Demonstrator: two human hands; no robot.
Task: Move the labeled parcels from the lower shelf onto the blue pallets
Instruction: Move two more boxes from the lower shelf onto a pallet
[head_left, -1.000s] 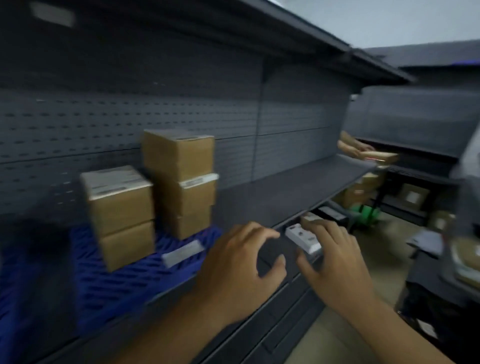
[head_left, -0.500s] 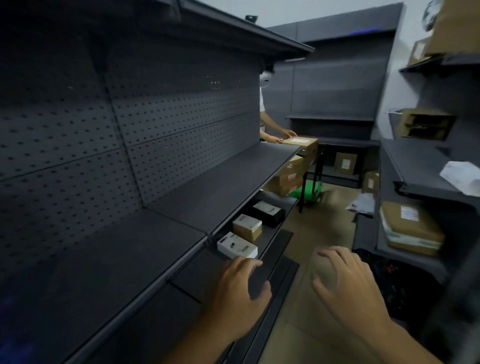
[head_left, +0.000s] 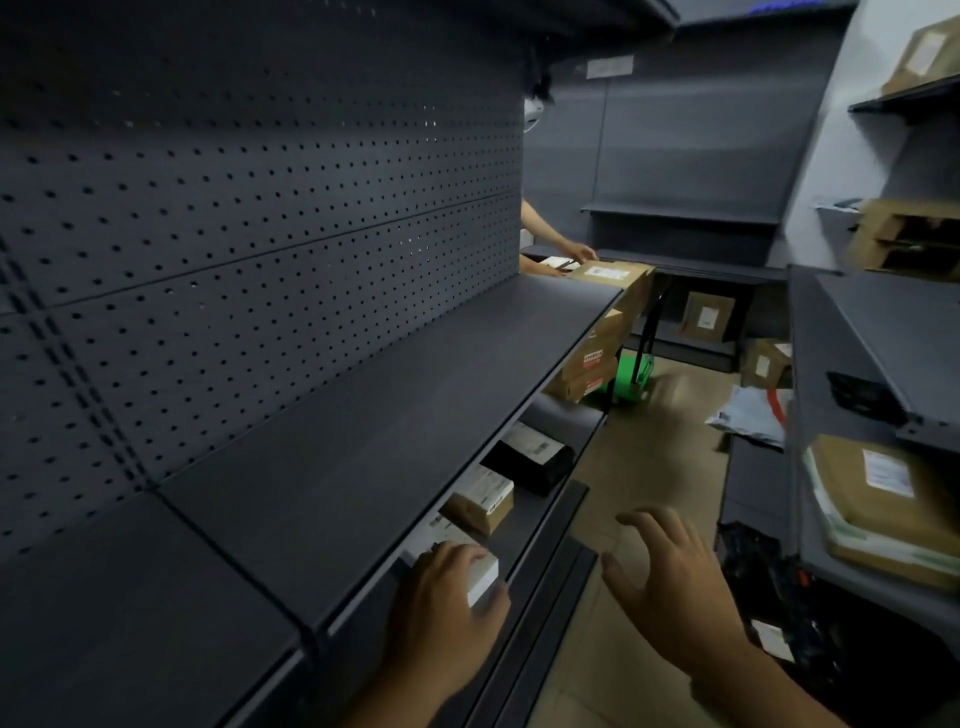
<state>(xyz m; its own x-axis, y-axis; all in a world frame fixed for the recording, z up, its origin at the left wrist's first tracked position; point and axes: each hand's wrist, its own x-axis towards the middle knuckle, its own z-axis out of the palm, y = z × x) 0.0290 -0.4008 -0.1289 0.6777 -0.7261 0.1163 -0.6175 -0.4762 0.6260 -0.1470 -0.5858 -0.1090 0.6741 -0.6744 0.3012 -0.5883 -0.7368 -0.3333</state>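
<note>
Dark grey metal shelving with a pegboard back (head_left: 260, 260) lines a narrow storeroom aisle. The broad upper shelf board (head_left: 363, 441) hides part of the lower shelf (head_left: 537, 514) beneath it. At six o'clock in the view, the person's left hand (head_left: 441, 603) reaches under the board's edge onto a white parcel (head_left: 482, 576) lying on the lower shelf. Its fingers curl over the labeled top and the thumb lies against the near white face, apparently clasping it, though the dim light leaves the hold unsure. The forearm runs up from the bottom edge. At three o'clock from the parcel, apart from it, the right hand (head_left: 670, 587) hovers palm down over the aisle floor, fingers spread and holding nothing. Beyond the white parcel, toward one o'clock, a small brown box (head_left: 480, 501) and a black parcel (head_left: 535, 457) sit on the same shelf. At the far end, another person's hand (head_left: 579, 253) rests by a cardboard box (head_left: 608, 273).
</note>
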